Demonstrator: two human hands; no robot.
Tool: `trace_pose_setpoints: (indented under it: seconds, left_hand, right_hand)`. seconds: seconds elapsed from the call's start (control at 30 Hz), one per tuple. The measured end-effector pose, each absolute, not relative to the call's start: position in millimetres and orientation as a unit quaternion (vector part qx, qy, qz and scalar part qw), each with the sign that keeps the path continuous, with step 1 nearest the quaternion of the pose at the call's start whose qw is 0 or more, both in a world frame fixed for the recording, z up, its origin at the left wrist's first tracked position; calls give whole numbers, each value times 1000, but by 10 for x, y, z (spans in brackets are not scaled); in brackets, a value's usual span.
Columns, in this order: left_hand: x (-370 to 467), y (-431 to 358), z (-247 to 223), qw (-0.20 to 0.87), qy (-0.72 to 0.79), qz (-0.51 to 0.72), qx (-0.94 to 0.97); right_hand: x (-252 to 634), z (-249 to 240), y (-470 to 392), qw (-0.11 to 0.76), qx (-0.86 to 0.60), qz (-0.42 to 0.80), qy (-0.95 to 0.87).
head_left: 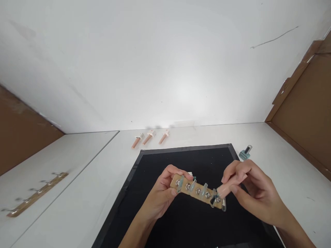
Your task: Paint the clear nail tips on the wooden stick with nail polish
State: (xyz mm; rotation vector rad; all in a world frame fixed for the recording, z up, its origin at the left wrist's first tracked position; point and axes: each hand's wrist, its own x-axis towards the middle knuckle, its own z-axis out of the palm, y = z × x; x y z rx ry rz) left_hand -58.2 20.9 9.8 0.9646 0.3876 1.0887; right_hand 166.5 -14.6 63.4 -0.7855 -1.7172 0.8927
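Note:
My left hand (165,187) is closed on the left end of a tan wooden strip (195,193), held tilted above the black mat. Round metal studs line the strip, and several pale blue-green nail tips are attached across it. Pinched in my right hand (254,187) is a pink handle (230,186), whose dark tip is at the strip's right part, by the nail tips there. Whether the dark tip touches a nail tip is too small to tell.
A black mat (186,163) lies under my hands. Behind it rest several pink-handled pieces (147,138) with white ends. A teal bottle piece (244,153) is at the mat's right corner. Far left lies another wooden strip (38,196) with metal stands. Brown cardboard panels (305,93) flank the table.

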Motion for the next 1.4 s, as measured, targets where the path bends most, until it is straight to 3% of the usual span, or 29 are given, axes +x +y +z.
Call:
trace_pose_setpoints:
  seconds: [0.23, 0.53, 0.83, 1.13, 1.4]
  left_hand:
    - [-602, 186, 67, 754, 182, 481, 408]
    - [-552, 185, 108, 775, 196, 462, 385]
    - [-592, 180, 96, 776, 196, 459, 387]
    - [-556, 194, 120, 785, 195, 458, 369]
    - [-580, 168, 114, 783, 187, 460, 374]
  right_hand:
    - [1698, 539, -144, 577, -378, 363, -627]
    - [1670, 580, -176, 517, -291, 452, -666]
    - [1700, 548, -123, 590, -357, 388, -611]
    - [1661, 611, -170, 536, -282, 436, -666]
    - [1678, 528, -103, 593, -338, 395, -615]
